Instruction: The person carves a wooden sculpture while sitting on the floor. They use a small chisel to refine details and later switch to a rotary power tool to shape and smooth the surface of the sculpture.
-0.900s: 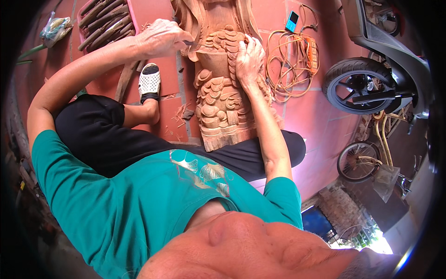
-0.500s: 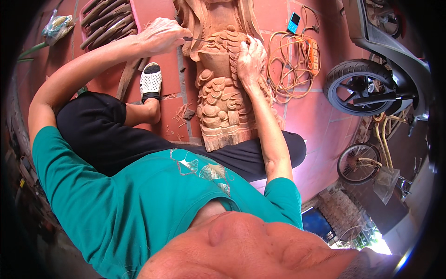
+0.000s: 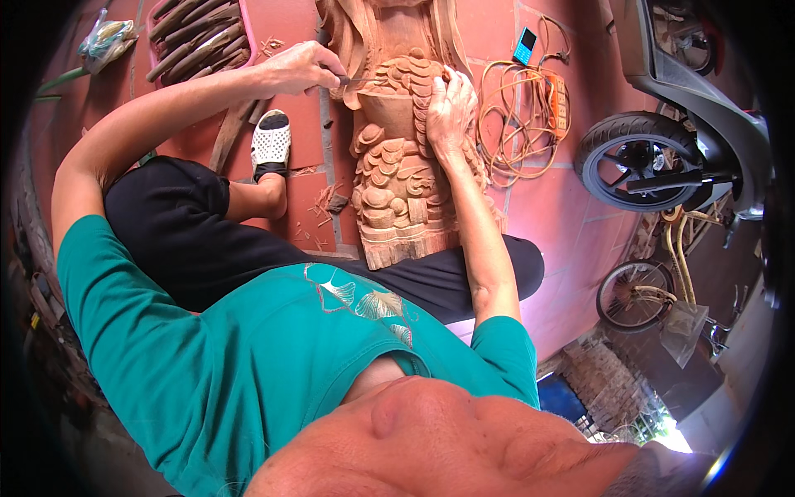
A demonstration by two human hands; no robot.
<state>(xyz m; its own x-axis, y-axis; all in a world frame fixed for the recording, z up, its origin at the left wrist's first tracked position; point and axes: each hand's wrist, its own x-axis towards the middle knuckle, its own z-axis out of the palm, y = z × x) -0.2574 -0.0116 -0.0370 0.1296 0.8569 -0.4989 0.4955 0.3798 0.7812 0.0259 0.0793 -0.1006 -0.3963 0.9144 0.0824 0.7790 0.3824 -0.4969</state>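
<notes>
A tall reddish wooden carving (image 3: 397,182) with scale-like relief lies on the red tiled floor between my legs. My left hand (image 3: 305,69) grips a thin carving chisel (image 3: 358,81), whose blade touches the upper part of the carving. My right hand (image 3: 451,103) lies on the carving just right of the blade, fingers curled over the scales near the tip. Both forearms reach up from my teal shirt.
A pink tray of wooden-handled chisels (image 3: 199,41) sits at top left beside a plastic bag (image 3: 108,37). My foot wears a white sandal (image 3: 271,141); wood chips (image 3: 323,203) lie nearby. An orange cable coil (image 3: 522,116), blue phone (image 3: 523,45), scooter wheel (image 3: 633,161) and bicycle (image 3: 638,294) stand right.
Both hands stay on the carving almost where they were; the chisel hand has shifted only slightly against the wood. The view has shifted a little.
</notes>
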